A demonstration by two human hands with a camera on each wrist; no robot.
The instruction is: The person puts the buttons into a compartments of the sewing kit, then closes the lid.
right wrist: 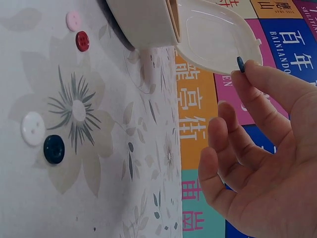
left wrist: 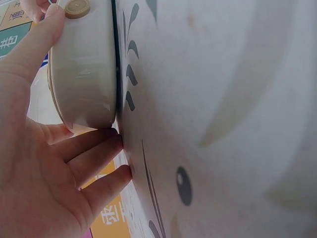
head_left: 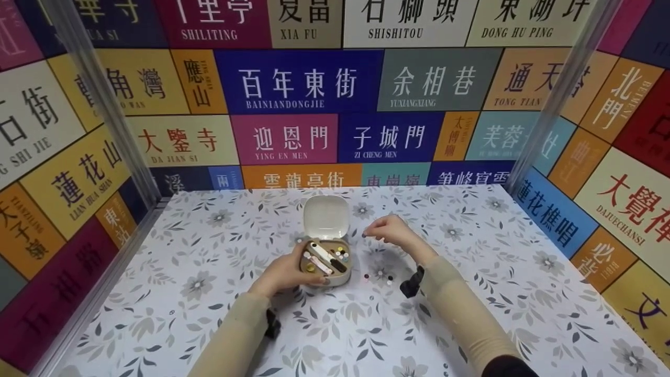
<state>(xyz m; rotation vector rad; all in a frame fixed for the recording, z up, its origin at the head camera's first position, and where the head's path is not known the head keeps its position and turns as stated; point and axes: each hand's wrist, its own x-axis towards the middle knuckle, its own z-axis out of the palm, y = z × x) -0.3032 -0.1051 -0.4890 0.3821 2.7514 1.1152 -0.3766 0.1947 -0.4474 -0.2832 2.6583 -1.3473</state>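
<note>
Right wrist alone shows the right hand [right wrist: 257, 163] pinching a dark button [right wrist: 240, 64]; left hand [head_left: 285, 272] grips the case [head_left: 325, 256].

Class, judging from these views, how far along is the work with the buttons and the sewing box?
Done: the sewing box stands open, steadied by the left hand.
In hand: the right hand pinches a small dark button.
Left: four buttons lie loose on the tablecloth: pink, red, white, dark.
</note>
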